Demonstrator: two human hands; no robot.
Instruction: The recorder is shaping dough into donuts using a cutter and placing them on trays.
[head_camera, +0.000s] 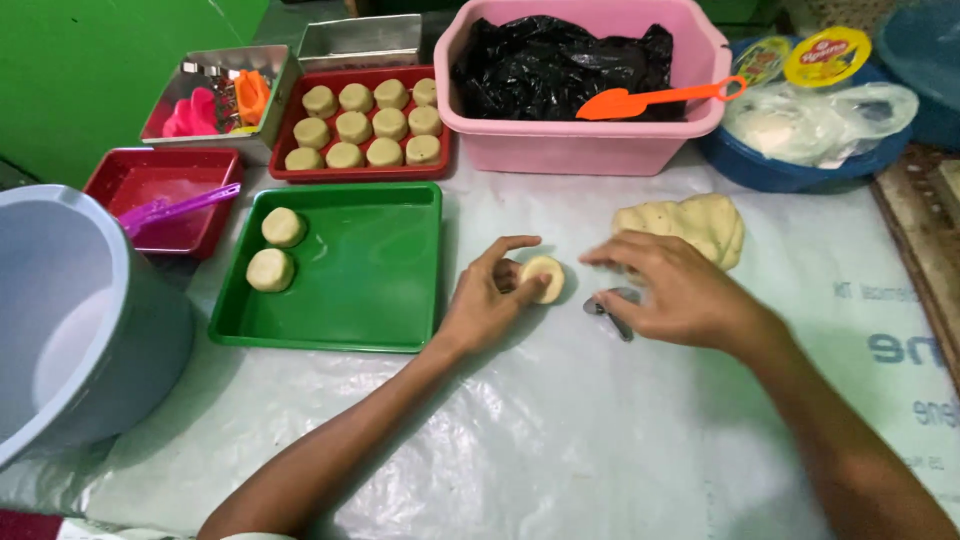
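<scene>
Head view looks down on a work table covered with a wrinkled, glossy white plastic sheet (560, 440); green wall panels stand behind it. Taking the green tray (370, 270) as landmark: a grey bucket (70, 320) sits to its left, cut off by the frame edge. A pink tub (580, 140) lined with a black bag lies up and to the right of the tray, an orange scraper (655, 98) resting across its rim. Directly above the tray is a red tray (365, 125) filled with flat round dough pieces. Two such rounds lie inside the green tray near its left wall. A lumpy mass of pale dough (690, 225) rests well to the tray's right.

Just right of the tray, the left hand (485, 305) pinches a small dough disc (543, 278) between curled thumb and forefinger. The right hand (675, 290) hovers beside the disc, fingers spread and holding nothing, partly hiding a small metal tool (610, 312) whose shape is hard to make out.
</scene>
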